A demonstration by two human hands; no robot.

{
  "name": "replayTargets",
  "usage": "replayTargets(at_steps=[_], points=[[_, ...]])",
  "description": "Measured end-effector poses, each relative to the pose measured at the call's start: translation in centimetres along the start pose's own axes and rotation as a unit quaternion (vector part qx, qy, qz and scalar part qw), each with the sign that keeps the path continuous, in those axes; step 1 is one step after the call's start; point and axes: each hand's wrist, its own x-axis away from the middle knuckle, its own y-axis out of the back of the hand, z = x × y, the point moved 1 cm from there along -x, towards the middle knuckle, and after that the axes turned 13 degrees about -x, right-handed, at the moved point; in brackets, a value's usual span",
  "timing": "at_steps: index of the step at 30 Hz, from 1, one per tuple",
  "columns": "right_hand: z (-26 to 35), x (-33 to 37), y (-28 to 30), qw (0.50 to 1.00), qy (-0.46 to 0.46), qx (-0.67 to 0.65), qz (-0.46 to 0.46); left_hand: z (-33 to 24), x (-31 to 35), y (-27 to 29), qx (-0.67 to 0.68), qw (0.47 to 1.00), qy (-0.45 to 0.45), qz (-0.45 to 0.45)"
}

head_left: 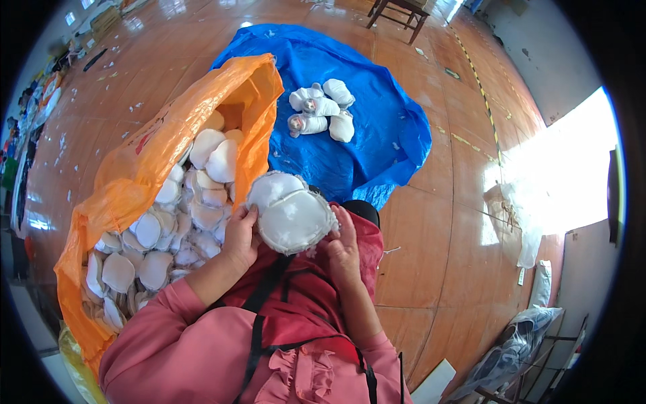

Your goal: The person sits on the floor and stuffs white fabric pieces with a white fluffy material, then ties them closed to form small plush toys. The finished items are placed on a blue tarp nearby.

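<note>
Over my lap, two overlapping white round fabric pads (293,221) with fuzzy edges are held between my hands. My left hand (241,237) grips their left edge, thumb on top and the other fingers hidden underneath. At the right edge my right hand (344,249) has its fingers bent against the fuzzy rim. Beside my left arm, an orange woven sack (259,101) lies open, full of similar loose white pads (149,230). Beyond my knees, several white bundles of pads (321,106) are grouped on a blue plastic sheet (377,128).
A wooden chair (402,15) stands at the far side of the reddish tiled floor (431,269). Clear plastic-wrapped items (515,340) lean by a metal rack at the lower right. Coloured clutter (40,108) lines the left wall. White lint scraps dot the floor.
</note>
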Motion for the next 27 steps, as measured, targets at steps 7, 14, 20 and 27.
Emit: replayTargets(at_steps=[7,14,20,27], points=[[-2.7,-0.4,0.2,0.97,0.033,0.079,-0.227,2.2,-0.2,-0.1,-0.014,1.0,-0.015,-0.01],[-2.2,-0.2,4.4,0.954,-0.001,-0.101,-0.283,0.5,-0.7,-0.3,0.05,0.999,-0.007,-0.017],[-3.0,0.0,-0.4,0.945,-0.095,-0.271,-0.158,1.0,-1.2,-0.5,0.052,0.999,-0.008,-0.009],[-3.2,0.5,2.5,0.971,-0.047,-0.166,-0.168,1.4,-1.2,-1.0,0.004,0.994,-0.095,-0.048]])
